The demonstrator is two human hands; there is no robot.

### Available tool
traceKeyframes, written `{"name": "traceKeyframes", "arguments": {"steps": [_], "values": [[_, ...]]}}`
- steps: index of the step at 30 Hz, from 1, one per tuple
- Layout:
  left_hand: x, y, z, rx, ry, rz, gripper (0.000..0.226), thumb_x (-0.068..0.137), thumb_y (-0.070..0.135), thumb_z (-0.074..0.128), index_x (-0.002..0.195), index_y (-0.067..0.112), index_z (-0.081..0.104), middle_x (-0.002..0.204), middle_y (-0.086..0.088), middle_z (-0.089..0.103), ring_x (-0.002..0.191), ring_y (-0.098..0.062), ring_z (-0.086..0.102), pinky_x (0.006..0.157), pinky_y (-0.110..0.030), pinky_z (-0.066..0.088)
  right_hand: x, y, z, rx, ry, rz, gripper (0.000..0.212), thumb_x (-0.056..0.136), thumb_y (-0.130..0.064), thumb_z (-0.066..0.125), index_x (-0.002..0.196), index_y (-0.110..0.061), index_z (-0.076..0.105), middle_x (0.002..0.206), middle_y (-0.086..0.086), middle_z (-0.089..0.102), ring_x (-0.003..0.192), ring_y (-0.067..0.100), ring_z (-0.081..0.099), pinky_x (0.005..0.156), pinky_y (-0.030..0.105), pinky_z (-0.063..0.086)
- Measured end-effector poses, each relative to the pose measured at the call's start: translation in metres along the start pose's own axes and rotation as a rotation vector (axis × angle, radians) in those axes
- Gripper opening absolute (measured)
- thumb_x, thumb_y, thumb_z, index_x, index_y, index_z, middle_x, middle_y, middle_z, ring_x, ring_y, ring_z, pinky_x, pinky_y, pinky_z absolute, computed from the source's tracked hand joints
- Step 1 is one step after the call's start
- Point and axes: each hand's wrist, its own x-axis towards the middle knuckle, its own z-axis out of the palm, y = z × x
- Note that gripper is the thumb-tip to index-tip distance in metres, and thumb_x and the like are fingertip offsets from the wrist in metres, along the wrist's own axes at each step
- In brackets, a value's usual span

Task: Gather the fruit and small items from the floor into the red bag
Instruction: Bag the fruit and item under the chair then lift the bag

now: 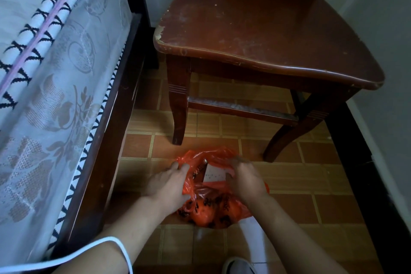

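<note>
Seen from the head camera, a crinkled red plastic bag with black print [219,204] lies on the orange-brown tiled floor [311,211], between both hands; the left hand [169,182] has its fingers curled over the bag's left rim, gripping it; the right hand [244,179] is blurred, fingers bent down onto the right rim, seemingly pinching it; a white flat packet [214,174] shows inside the open mouth; rounded orange shapes bulge in the lower part; a worn dark-red wooden chair [266,29] stands just beyond the bag; a dark wooden bed frame [104,140] with a pale floral mattress [55,95] borders the left; a grey wall [382,73] closes the right; bare tiles lie between bag and wall.
</note>
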Motion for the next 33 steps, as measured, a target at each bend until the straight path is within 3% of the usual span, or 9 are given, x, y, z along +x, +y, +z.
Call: {"name": "traceKeyframes", "arguments": {"steps": [5, 9, 12, 14, 18, 22, 25, 29, 33], "values": [[-0.005, 0.020, 0.004, 0.152, -0.043, 0.179, 0.099, 0.076, 0.058, 0.083, 0.154, 0.030, 0.030, 0.153, 0.000, 0.030, 0.146, -0.028, 0.031, 0.112, -0.048, 0.044, -0.020, 0.007, -0.008, -0.194, 0.040, 0.005, 0.072, 0.084, -0.058, 0.072, 0.147, -0.033, 0.049, 0.143, -0.003, 0.044, 0.133, 0.026, 0.042, 0.114, 0.048, 0.041], [-0.005, 0.033, 0.019, 0.369, -0.094, 0.140, 0.087, 0.088, 0.022, 0.078, 0.158, 0.024, 0.027, 0.163, -0.011, 0.021, 0.151, -0.036, 0.021, 0.116, -0.055, 0.034, -0.027, 0.023, -0.002, -0.313, 0.043, 0.137, 0.088, 0.080, -0.062, 0.077, 0.148, -0.020, 0.039, 0.138, 0.009, 0.046, 0.128, 0.030, 0.050, 0.108, 0.047, 0.047], [0.000, 0.027, 0.026, 0.389, -0.080, 0.116, 0.067, 0.092, 0.006, 0.066, 0.152, 0.020, 0.038, 0.153, -0.011, 0.032, 0.141, -0.034, 0.035, 0.106, -0.047, 0.046, -0.028, 0.034, -0.001, -0.201, 0.052, 0.191, 0.054, 0.090, -0.038, 0.073, 0.135, -0.025, 0.046, 0.114, 0.001, 0.064, 0.094, 0.018, 0.066, 0.083, 0.035, 0.058], [0.005, 0.022, 0.024, 0.333, -0.063, 0.115, 0.054, 0.098, 0.003, 0.054, 0.148, 0.018, 0.045, 0.150, -0.010, 0.039, 0.136, -0.032, 0.046, 0.101, -0.043, 0.052, -0.029, 0.032, -0.008, -0.127, 0.035, 0.172, 0.028, 0.096, -0.026, 0.065, 0.123, -0.027, 0.057, 0.099, -0.007, 0.063, 0.076, 0.007, 0.063, 0.069, 0.026, 0.058], [0.011, 0.023, 0.005, 0.039, 0.137, 0.051, 0.038, 0.104, 0.029, 0.054, 0.143, 0.023, 0.054, 0.148, -0.003, 0.055, 0.114, -0.020, 0.068, 0.090, -0.034, 0.060, -0.036, 0.013, -0.026, 0.039, 0.145, 0.089, 0.015, 0.101, -0.019, 0.056, 0.107, -0.029, 0.066, 0.074, -0.014, 0.058, 0.057, 0.002, 0.058, 0.047, 0.017, 0.041], [0.012, 0.026, -0.032, -0.203, 0.416, 0.044, 0.031, 0.105, 0.038, 0.052, 0.127, 0.020, 0.065, 0.128, 0.000, 0.066, 0.097, -0.020, 0.072, 0.073, -0.030, 0.061, -0.040, -0.009, -0.049, 0.241, 0.310, -0.010, 0.008, 0.103, -0.025, 0.061, 0.106, -0.026, 0.068, 0.070, -0.013, 0.061, 0.054, 0.005, 0.059, 0.049, 0.018, 0.043], [0.004, 0.029, -0.063, -0.314, 0.535, 0.101, 0.019, 0.104, 0.035, 0.056, 0.113, 0.021, 0.066, 0.103, 0.010, 0.062, 0.081, -0.011, 0.063, 0.058, -0.015, 0.042, -0.043, -0.028, -0.072, 0.406, 0.417, -0.073, 0.007, 0.102, -0.025, 0.063, 0.102, -0.022, 0.070, 0.065, -0.010, 0.062, 0.051, 0.010, 0.060, 0.046, 0.019, 0.042], [-0.006, 0.040, -0.095, -0.405, 0.685, 0.182, 0.012, 0.100, 0.029, 0.058, 0.099, 0.020, 0.065, 0.091, 0.012, 0.058, 0.074, -0.010, 0.058, 0.059, -0.012, 0.034, -0.050, -0.052, -0.102, 0.561, 0.555, -0.167, 0.009, 0.101, -0.019, 0.065, 0.095, -0.020, 0.072, 0.065, -0.004, 0.064, 0.054, 0.016, 0.062, 0.048, 0.036, 0.050], [-0.012, 0.047, -0.109, -0.456, 0.776, 0.290, 0.014, 0.100, 0.025, 0.059, 0.097, 0.015, 0.069, 0.087, 0.012, 0.059, 0.074, -0.008, 0.059, 0.062, -0.013, 0.038, -0.062, -0.065, -0.128, 0.655, 0.683, -0.281, 0.008, 0.099, -0.005, 0.068, 0.096, -0.010, 0.074, 0.077, -0.004, 0.070, 0.068, 0.016, 0.068, 0.057, 0.030, 0.054]]}}
